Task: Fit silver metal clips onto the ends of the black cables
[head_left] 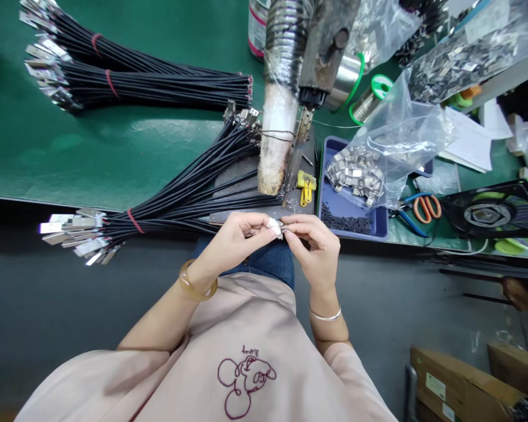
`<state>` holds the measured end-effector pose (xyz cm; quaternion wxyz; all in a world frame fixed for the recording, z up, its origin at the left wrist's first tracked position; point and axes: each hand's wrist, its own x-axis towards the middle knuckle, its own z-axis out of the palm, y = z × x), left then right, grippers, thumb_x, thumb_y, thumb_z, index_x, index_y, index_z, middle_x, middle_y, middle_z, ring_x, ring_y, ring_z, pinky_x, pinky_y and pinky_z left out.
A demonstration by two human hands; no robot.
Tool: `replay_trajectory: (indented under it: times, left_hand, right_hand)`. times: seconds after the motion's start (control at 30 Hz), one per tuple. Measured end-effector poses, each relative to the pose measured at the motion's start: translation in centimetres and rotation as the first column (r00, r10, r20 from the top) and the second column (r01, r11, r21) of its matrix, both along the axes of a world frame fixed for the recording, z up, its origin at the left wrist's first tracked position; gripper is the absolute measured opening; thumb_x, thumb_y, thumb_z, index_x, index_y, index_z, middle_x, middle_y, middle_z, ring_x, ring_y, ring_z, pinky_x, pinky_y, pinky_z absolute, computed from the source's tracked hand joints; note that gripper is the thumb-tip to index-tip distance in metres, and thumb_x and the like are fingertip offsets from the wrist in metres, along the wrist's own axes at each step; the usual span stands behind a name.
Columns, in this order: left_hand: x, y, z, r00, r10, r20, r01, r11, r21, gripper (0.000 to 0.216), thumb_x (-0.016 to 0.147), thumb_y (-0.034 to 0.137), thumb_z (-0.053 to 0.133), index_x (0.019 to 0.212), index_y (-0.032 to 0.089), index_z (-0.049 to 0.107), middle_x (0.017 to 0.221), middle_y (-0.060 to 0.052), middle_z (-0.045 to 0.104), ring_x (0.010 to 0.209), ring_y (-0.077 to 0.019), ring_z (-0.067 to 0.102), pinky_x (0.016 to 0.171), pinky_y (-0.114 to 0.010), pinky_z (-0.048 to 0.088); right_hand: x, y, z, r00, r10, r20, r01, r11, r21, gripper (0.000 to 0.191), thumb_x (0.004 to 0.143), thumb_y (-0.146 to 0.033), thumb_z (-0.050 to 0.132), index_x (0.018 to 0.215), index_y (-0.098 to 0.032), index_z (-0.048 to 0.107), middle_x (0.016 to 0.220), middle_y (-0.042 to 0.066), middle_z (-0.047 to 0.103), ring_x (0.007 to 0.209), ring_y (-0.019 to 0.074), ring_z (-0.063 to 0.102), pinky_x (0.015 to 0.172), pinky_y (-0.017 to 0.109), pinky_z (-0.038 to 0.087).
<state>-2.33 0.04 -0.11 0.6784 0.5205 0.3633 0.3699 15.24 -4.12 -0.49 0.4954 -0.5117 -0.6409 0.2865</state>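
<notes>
Along the left of the green counter (pixel 158 138), I see two far bundles of black cables (pixel 149 85) lying close together, and nearer me a fanned cable bundle (pixel 158 206) tied with a red band, its metal ends jutting past the near edge. Moving right, my view reaches the left hand (pixel 235 240), thumb and fingertips closed in a pinch on a small white-and-metal piece (pixel 276 227). That piece sits right between the two grips, just beyond the counter's near edge; its finer details are too small for me to make out. From its right side, the right hand (pixel 319 249) pinches it too, thumb against fingers. On the far side hangs a white-wrapped nozzle (pixel 275 140); to the right lies a blue tray (pixel 381 225).
</notes>
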Motion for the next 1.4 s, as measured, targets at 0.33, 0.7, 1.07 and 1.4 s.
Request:
replay_trajectory:
  times: [0.33,0.7,1.07,1.4]
  left_hand:
    - [-0.5,0.0,0.4,0.992,-0.119,0.045,0.123,0.986,-0.111,0.024,0.086,0.029,0.071,0.07,0.012,0.065,0.05,0.005,0.046,0.047,-0.0055,0.037,0.045,-0.018,0.026]
    - [-0.2,-0.2,-0.2,0.998,-0.041,0.057,0.044,0.998,-0.055,0.005,0.072,0.017,0.079,0.074,0.013,0.078,0.076,-0.004,0.075,0.071,-0.0119,0.064,0.072,-0.021,0.053]
    - [1.2,-1.1,0.5,0.977,0.211,-0.04,-0.214,0.972,-0.096,0.012,0.068,0.023,0.078,0.071,0.012,0.074,0.069,-0.003,0.07,0.063,-0.0099,0.058,0.06,-0.019,0.047]
    - [1.2,-0.5,0.4,0.981,0.192,-0.024,-0.193,0.979,-0.068,0.013,0.071,0.024,0.074,0.07,0.013,0.068,0.058,0.002,0.057,0.053,-0.0069,0.047,0.055,-0.019,0.041]
  right_hand:
    - [0.3,-0.3,0.3,0.954,0.013,0.299,-0.077,0.976,0.201,0.02,0.093,-0.008,0.063,0.104,-0.022,0.071,0.111,0.007,0.077,0.102,0.0156,0.073,0.09,0.031,0.061]
    - [0.0,-0.8,-0.2,0.994,-0.016,-0.103,0.012,0.999,-0.038,0.009,0.093,-0.018,0.067,0.093,-0.024,0.074,0.107,0.004,0.075,0.096,0.0165,0.075,0.082,0.03,0.065]
    - [0.1,-0.9,-0.3,0.986,-0.16,0.055,0.127,0.914,0.385,0.021,0.09,-0.009,0.066,0.102,-0.026,0.068,0.101,0.002,0.079,0.094,0.017,0.076,0.081,0.034,0.065]
    - [-0.3,-0.4,-1.0,0.984,-0.153,0.095,0.111,0.931,0.347,0.019,0.09,-0.01,0.066,0.101,-0.025,0.067,0.101,0.004,0.079,0.092,0.0184,0.078,0.08,0.035,0.066]
